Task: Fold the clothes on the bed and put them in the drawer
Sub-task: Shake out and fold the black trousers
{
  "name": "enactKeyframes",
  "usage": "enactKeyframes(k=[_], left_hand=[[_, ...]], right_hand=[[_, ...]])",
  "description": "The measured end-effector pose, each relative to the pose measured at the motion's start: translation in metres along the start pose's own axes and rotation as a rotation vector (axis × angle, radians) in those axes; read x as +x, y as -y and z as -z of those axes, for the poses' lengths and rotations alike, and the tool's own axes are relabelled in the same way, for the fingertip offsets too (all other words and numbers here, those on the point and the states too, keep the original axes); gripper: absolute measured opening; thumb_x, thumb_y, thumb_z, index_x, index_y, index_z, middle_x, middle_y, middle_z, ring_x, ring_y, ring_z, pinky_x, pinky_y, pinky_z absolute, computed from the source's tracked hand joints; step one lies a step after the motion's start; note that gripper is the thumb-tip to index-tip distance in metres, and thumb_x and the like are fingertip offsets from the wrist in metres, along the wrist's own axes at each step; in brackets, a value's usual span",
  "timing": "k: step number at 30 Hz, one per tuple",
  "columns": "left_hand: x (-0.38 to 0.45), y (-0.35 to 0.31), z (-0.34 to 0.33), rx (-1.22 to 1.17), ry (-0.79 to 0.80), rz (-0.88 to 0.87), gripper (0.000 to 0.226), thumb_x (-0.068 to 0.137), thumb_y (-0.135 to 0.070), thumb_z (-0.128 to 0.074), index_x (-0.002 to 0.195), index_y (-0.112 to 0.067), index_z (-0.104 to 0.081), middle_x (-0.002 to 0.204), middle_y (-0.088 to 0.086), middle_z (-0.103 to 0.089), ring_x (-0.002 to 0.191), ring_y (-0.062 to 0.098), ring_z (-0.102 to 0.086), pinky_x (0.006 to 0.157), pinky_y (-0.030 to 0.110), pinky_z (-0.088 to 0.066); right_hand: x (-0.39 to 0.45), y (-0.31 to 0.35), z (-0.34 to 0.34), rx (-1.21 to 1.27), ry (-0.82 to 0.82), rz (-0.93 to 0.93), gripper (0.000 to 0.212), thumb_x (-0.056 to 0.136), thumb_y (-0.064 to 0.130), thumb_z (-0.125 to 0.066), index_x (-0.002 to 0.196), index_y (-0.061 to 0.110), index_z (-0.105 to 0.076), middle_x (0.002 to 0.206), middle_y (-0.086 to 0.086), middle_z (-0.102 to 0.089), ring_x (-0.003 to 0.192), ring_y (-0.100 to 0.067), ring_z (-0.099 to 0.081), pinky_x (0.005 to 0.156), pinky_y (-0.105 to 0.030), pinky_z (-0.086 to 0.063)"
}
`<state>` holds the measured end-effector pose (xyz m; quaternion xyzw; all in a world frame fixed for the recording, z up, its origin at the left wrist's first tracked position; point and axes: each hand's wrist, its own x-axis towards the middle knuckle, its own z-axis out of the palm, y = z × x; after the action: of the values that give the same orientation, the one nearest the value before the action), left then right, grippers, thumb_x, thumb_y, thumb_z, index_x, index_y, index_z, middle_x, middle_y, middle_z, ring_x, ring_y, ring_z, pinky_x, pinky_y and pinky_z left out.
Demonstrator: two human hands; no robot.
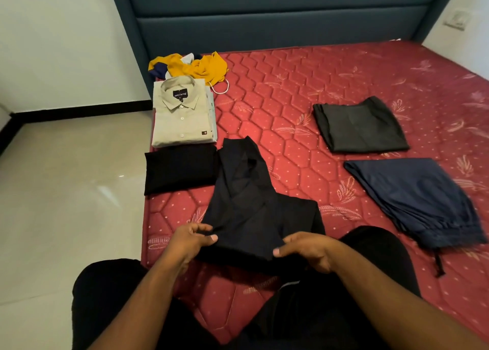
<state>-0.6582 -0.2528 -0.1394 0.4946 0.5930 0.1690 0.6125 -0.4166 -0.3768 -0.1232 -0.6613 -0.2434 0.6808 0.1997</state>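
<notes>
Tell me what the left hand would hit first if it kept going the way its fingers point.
The left hand points right, across the black garment it pinches; first comes the right hand on the opposite edge, though depth is uncertain.

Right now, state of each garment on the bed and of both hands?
black garment: half folded, near edge held up by both hands
left hand: pinches its left corner
right hand: grips its right corner
beige shirt: folded, buttoned, collar up
black cloth: folded flat
dark grey trousers: folded
navy trousers: folded, drawstring trailing
yellow clothes: crumpled, unfolded
</notes>
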Motion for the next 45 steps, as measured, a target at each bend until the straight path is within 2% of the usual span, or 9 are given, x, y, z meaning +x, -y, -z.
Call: enactKeyframes(k=[5,8,13,20,24,30,35,38,45], left_hand=[[-0.007,-0.014,0.004,-0.075,0.075,0.027,0.011,0.083,0.006,-0.068,0.090,-0.003,-0.067,0.060,-0.001,-0.069,0.049,0.006,-0.062,0.048,0.016,-0.050],[-0.017,-0.035,0.004,-0.142,0.084,-0.022,0.014,0.085,0.004,-0.067,0.098,0.002,-0.068,0.069,0.003,-0.072,0.055,0.009,-0.065,0.048,0.019,-0.051],[-0.012,-0.115,-0.004,-0.188,0.121,-0.134,0.013,0.087,0.005,-0.063,0.090,-0.007,-0.067,0.063,-0.003,-0.069,0.055,0.006,-0.062,0.053,0.016,-0.048],[-0.034,-0.463,0.003,-0.433,-0.081,-0.762,0.021,0.090,0.008,-0.059,0.096,-0.011,-0.064,0.088,0.006,-0.063,0.087,0.021,-0.059,0.087,0.039,-0.054],[-0.074,-0.572,0.033,-0.418,-0.137,-0.864,0.030,0.085,0.006,-0.066,0.114,-0.004,-0.065,0.105,0.011,-0.068,0.086,0.024,-0.065,0.086,0.040,-0.056],[-0.099,-0.578,0.051,-0.375,-0.080,-1.001,0.041,0.085,0.007,-0.065,0.112,-0.024,-0.057,0.126,0.013,-0.060,0.111,0.029,-0.061,0.081,0.039,-0.057],[-0.089,-0.540,0.050,-0.361,-0.010,-0.938,0.056,0.085,0.011,-0.062,0.129,-0.023,-0.056,0.131,0.013,-0.059,0.095,0.023,-0.062,0.058,0.028,-0.050],[-0.098,-0.533,0.050,-0.382,-0.011,-0.951,0.044,0.086,0.007,-0.064,0.119,-0.023,-0.061,0.124,0.012,-0.063,0.074,0.015,-0.063,0.053,0.026,-0.050],[-0.103,-0.516,0.048,-0.384,-0.078,-0.887,0.029,0.078,0.004,-0.075,0.095,-0.015,-0.062,0.108,0.017,-0.068,0.074,0.021,-0.064,0.058,0.035,-0.054]], right_hand=[[-0.009,0.018,0.010,0.269,-0.142,0.270,0.022,0.078,-0.004,-0.069,0.099,0.003,-0.068,0.093,-0.015,-0.071,0.083,-0.027,-0.068,0.078,-0.034,-0.054],[-0.018,0.019,0.011,0.003,-0.064,0.112,0.019,0.079,0.008,-0.074,0.098,0.007,-0.070,0.092,-0.010,-0.074,0.080,-0.023,-0.070,0.074,-0.034,-0.057],[-0.032,0.073,0.040,0.060,-0.135,0.159,0.037,0.081,0.008,-0.071,0.116,0.000,-0.062,0.095,-0.011,-0.073,0.081,-0.023,-0.070,0.078,-0.034,-0.056],[-0.186,0.368,0.117,0.377,-0.571,1.056,0.020,0.090,0.010,-0.063,0.109,0.017,-0.064,0.091,-0.004,-0.071,0.081,-0.019,-0.067,0.073,-0.033,-0.057],[-0.277,0.441,0.119,0.253,-0.610,1.120,0.005,0.093,0.013,-0.061,0.096,0.011,-0.065,0.077,-0.009,-0.068,0.059,-0.019,-0.064,0.055,-0.029,-0.054],[-0.314,0.451,0.129,0.226,-0.669,1.117,0.022,0.082,0.003,-0.069,0.104,0.002,-0.065,0.092,-0.015,-0.071,0.076,-0.027,-0.068,0.063,-0.036,-0.057],[-0.297,0.429,0.133,0.298,-0.695,1.208,0.038,0.084,-0.009,-0.058,0.098,0.025,-0.054,0.111,-0.009,-0.058,0.085,-0.023,-0.056,0.057,-0.034,-0.047],[-0.292,0.420,0.131,0.269,-0.736,1.242,0.033,0.089,-0.003,-0.055,0.106,0.024,-0.059,0.114,-0.008,-0.060,0.093,-0.024,-0.057,0.061,-0.034,-0.048],[-0.266,0.408,0.131,0.009,-0.965,1.151,0.022,0.097,0.004,-0.047,0.112,0.018,-0.055,0.105,-0.013,-0.059,0.080,-0.019,-0.056,0.056,-0.029,-0.046]])
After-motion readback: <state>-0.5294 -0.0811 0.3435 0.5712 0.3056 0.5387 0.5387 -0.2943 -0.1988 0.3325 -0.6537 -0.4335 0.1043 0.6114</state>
